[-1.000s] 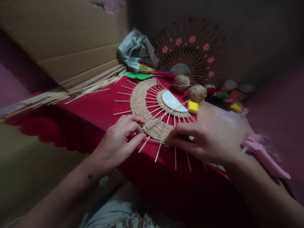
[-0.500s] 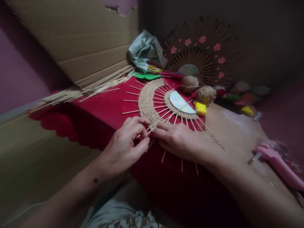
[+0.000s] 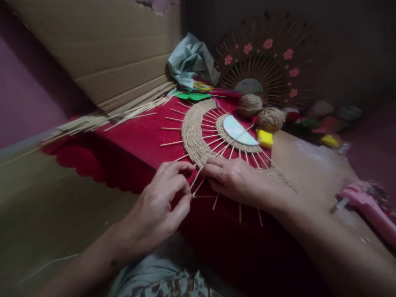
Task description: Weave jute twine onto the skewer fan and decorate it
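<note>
A half-round fan frame of thin sticks lies on the red cloth, with a wide woven twine band across it. A pale blue half-disc sits at its centre, edged by a narrower woven band. My left hand is bent at the near left edge, its fingertips closed on a strand of twine that runs from the weave. My right hand lies over the near part of the frame, fingers curled and gripping the woven band's end by the sticks. Its fingertips are partly hidden.
Two twine balls and a yellow packet lie behind the frame. Loose sticks rest by a cardboard sheet. A pink glue gun lies right. A flowered fan stands at the back.
My left hand has moved slightly down and away from the right, and the twine strand now shows between the hands. The view has shifted a little.
</note>
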`<state>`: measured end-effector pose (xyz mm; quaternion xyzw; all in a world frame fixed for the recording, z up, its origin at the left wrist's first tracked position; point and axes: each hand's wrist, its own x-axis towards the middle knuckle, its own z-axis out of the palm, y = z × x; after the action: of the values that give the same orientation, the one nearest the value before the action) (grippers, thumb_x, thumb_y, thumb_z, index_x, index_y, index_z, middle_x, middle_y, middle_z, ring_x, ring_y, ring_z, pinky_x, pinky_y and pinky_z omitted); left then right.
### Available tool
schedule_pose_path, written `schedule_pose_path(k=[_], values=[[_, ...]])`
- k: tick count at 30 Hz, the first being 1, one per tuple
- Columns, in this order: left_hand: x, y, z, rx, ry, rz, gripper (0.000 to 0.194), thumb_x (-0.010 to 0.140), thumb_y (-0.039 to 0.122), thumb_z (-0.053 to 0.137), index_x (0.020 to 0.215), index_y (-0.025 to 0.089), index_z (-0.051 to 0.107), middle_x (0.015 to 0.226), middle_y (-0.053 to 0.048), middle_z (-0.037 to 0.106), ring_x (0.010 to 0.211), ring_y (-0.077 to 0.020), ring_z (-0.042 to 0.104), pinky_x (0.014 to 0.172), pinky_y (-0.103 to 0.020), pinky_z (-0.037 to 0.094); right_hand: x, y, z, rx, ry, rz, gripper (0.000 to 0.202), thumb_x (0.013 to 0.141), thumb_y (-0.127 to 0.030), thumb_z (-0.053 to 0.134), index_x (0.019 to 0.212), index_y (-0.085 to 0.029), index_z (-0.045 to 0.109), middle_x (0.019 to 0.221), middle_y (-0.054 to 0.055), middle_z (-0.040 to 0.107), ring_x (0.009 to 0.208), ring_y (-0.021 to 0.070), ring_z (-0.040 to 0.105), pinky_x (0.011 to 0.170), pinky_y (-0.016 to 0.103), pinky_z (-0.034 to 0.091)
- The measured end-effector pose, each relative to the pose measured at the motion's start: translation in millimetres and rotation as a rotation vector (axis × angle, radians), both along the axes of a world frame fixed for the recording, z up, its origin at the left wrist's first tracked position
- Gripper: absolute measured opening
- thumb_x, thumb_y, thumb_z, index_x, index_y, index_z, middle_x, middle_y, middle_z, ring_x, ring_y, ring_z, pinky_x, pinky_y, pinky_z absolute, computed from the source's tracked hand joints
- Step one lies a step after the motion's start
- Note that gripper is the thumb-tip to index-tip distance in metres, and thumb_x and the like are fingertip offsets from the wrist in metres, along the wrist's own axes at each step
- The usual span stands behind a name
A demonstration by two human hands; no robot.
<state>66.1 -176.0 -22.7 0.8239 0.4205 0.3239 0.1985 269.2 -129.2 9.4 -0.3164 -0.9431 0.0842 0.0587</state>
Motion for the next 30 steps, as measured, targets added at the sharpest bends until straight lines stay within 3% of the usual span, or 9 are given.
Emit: schedule_pose_path(k=[6, 12, 16, 23, 30], values=[[-0.7, 6.0, -0.2, 0.174, 0.048, 0.054, 0.013, 0.084, 0.009, 0.045, 0.082, 0.018, 0.055, 0.111, -0.009, 0.054, 0.11, -0.0229, 0.048, 0.092, -0.041, 0.041, 0.7, -1.5, -0.1, -0.026, 0.035, -0.009, 0.015, 0.083, -0.01, 0.044, 0.09, -0.014, 0.056, 0.091, 0.006, 0.056, 0.077, 0.0133, 0.052, 0.066, 0.026, 0.042], [8.9, 38.4, 1.9, 0.257, 0.092, 0.111, 0.012, 0.083, 0.012, 0.046, 0.078, 0.016, 0.057, 0.105, -0.01, 0.06, 0.1, -0.0244, 0.052, 0.088, -0.044, 0.04, 3.2, -1.7, 3.9, -0.135, 0.166, -0.038, 0.017, 0.083, -0.008, 0.046, 0.092, -0.014, 0.059, 0.093, 0.006, 0.059, 0.084, 0.0137, 0.055, 0.074, 0.027, 0.044], [10.1, 57.5, 5.2, 0.188, 0.052, 0.142, 0.015, 0.081, 0.015, 0.048, 0.069, 0.016, 0.056, 0.095, -0.008, 0.063, 0.091, -0.0226, 0.054, 0.082, -0.041, 0.042, 4.9, -1.9, 6.6, -0.228, 0.241, -0.073, 0.017, 0.083, -0.01, 0.051, 0.095, -0.013, 0.062, 0.087, 0.004, 0.06, 0.077, 0.0117, 0.056, 0.072, 0.026, 0.045], [-12.3, 65.2, 9.2, 0.01, -0.147, 0.187, 0.011, 0.078, 0.02, 0.052, 0.071, 0.017, 0.059, 0.096, -0.005, 0.064, 0.091, -0.0178, 0.058, 0.083, -0.033, 0.045, 4.4, -4.6, 5.3, -0.206, 0.201, -0.084, 0.02, 0.086, -0.012, 0.047, 0.096, -0.015, 0.064, 0.095, 0.006, 0.059, 0.083, 0.0138, 0.056, 0.073, 0.028, 0.046], [-13.4, 70.4, 10.4, 0.093, -0.008, 0.317, 0.013, 0.072, 0.013, 0.05, 0.06, 0.017, 0.051, 0.088, -0.005, 0.064, 0.084, -0.0195, 0.054, 0.082, -0.037, 0.041, 1.9, -5.6, 4.9, -0.193, 0.188, -0.099, 0.019, 0.085, -0.012, 0.047, 0.093, -0.017, 0.064, 0.089, 0.004, 0.058, 0.078, 0.0125, 0.056, 0.069, 0.026, 0.044]])
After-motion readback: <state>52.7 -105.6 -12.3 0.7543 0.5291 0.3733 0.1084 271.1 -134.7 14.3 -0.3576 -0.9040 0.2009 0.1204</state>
